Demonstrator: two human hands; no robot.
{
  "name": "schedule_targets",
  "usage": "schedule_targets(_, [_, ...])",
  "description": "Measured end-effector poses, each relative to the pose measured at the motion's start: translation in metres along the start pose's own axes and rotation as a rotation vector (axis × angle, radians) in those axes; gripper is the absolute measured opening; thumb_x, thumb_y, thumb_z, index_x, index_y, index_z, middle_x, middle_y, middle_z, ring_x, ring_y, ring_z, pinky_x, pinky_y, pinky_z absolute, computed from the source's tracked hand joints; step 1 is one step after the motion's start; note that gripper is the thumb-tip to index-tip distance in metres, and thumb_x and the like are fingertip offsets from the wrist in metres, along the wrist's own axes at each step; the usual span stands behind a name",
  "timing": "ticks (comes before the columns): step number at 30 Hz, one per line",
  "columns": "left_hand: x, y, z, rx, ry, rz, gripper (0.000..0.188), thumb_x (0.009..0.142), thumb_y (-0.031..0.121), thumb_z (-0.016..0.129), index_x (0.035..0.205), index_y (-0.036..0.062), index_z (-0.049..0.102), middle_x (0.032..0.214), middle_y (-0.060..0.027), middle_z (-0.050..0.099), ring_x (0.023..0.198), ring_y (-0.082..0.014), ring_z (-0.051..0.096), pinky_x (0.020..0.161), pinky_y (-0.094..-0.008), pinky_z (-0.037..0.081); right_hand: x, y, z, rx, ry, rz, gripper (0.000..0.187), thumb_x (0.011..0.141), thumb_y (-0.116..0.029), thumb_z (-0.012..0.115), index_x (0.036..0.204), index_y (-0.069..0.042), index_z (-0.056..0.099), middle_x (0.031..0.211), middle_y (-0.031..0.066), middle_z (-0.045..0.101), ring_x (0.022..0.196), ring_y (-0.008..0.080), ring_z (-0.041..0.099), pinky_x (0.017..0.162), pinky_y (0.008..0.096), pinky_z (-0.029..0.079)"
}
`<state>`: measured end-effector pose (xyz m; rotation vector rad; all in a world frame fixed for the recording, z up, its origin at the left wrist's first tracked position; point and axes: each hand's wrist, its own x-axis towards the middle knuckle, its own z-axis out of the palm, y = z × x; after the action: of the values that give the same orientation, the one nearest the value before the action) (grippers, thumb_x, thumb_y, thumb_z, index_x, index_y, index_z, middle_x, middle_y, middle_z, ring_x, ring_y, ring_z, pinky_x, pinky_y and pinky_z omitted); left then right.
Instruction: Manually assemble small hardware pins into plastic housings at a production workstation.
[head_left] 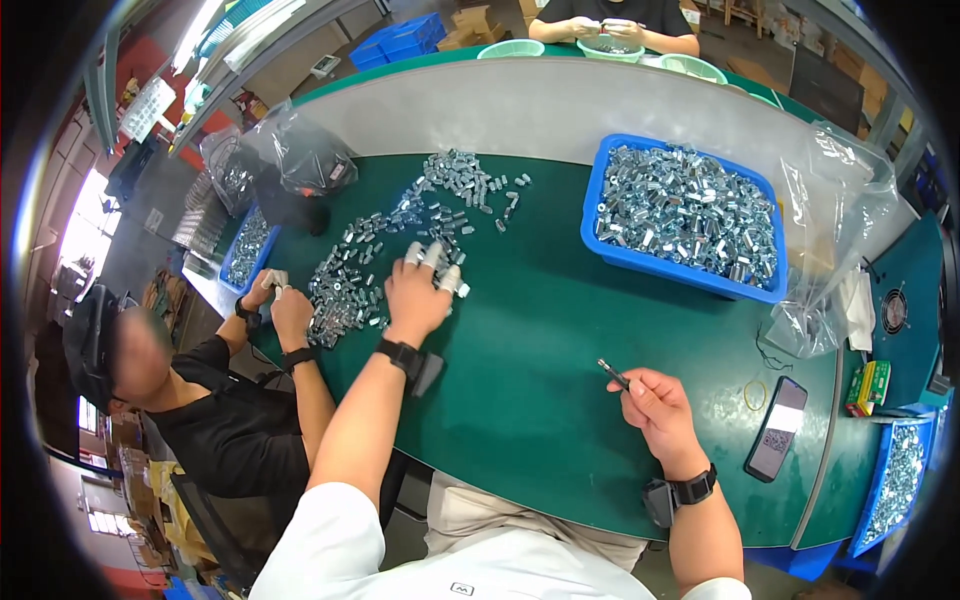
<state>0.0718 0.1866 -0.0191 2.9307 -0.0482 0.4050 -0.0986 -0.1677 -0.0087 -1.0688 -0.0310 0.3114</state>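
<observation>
My left hand (420, 295) reaches over a loose spread of small silvery metal sleeves (345, 290) on the green tabletop. White covers sit on its fingertips, and the fingers are apart at the right edge of the pile. A small pale piece shows beside the thumb; I cannot tell whether it is a sleeve. Nearer to me and to the right, my right hand (655, 410) is closed round a slim dark rod with a shiny metal tip (612, 374). The tip points up and left, away from the pile.
A blue bin (685, 278) full of sleeves stands at the back right. A phone (777, 430) lies near the right edge, below a clear plastic bag (835, 230). At the left, a co-worker (230, 400) handles sleeves beside a smaller blue bin (250, 248). Another person works beyond the partition (460, 105).
</observation>
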Motion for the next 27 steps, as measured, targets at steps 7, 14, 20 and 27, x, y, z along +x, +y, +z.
schedule_targets(7, [-0.049,0.056,-0.003,-0.032,0.029,0.162,0.051,0.091,0.036,0.062,0.135,0.0105,0.056,0.144,-0.0192,0.047,0.130,-0.0403,0.043,0.106,-0.0526,0.035,0.002,0.002,-0.002,0.077,-0.045,-0.007,0.028,0.102,-0.022,0.053,0.104,0.003,0.065,0.059,-0.0042,0.041,0.053,0.0059,0.031,0.051,0.0238,0.025])
schedule_targets(14, [-0.067,0.093,-0.019,-0.018,-0.011,0.272,0.050,0.092,0.033,0.062,0.135,0.0078,0.054,0.143,-0.0209,0.046,0.132,-0.0419,0.039,0.107,-0.0534,0.033,0.003,0.004,-0.005,0.136,-0.069,-0.013,0.029,0.104,-0.022,0.051,0.107,0.003,0.066,0.058,-0.0055,0.039,0.052,0.0056,0.029,0.051,0.0238,0.024])
schedule_targets(20, [0.061,0.057,-0.024,-0.269,0.124,0.272,0.053,0.092,0.039,0.063,0.129,0.0018,0.058,0.133,-0.0265,0.053,0.126,-0.0431,0.047,0.105,-0.0519,0.038,-0.001,0.003,-0.009,0.174,-0.067,0.017,0.030,0.103,-0.023,0.052,0.107,0.004,0.064,0.059,-0.0045,0.040,0.052,0.0065,0.029,0.050,0.0247,0.024])
schedule_targets(27, [0.216,-0.030,0.032,-0.206,-0.075,0.034,0.062,0.093,0.049,0.055,0.130,-0.0004,0.057,0.129,-0.0274,0.058,0.124,-0.0436,0.051,0.105,-0.0482,0.041,0.004,0.006,-0.012,0.281,-0.081,0.032,0.029,0.104,-0.020,0.051,0.111,0.006,0.064,0.063,-0.0054,0.039,0.053,0.0068,0.031,0.051,0.0235,0.024])
